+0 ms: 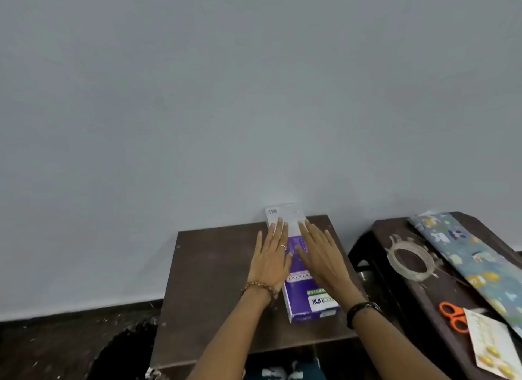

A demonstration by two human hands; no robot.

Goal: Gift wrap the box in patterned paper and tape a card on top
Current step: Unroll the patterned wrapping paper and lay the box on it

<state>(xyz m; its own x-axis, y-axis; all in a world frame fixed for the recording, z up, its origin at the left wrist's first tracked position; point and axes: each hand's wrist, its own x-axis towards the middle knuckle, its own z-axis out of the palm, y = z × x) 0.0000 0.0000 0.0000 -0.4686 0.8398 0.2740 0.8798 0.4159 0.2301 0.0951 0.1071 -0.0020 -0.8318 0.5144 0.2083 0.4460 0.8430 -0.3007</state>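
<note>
A long purple and white box lies flat on a dark brown table, its far end against the wall. My left hand and my right hand rest flat on the box's top with fingers spread, holding nothing. A roll of blue patterned paper lies on a second dark table to the right. A clear tape roll, orange scissors and a pale card with yellow shapes lie beside the paper.
A plain grey wall rises directly behind both tables. A narrow gap separates the two tables. The dark floor shows at the lower left, with a round black shape by the table's corner.
</note>
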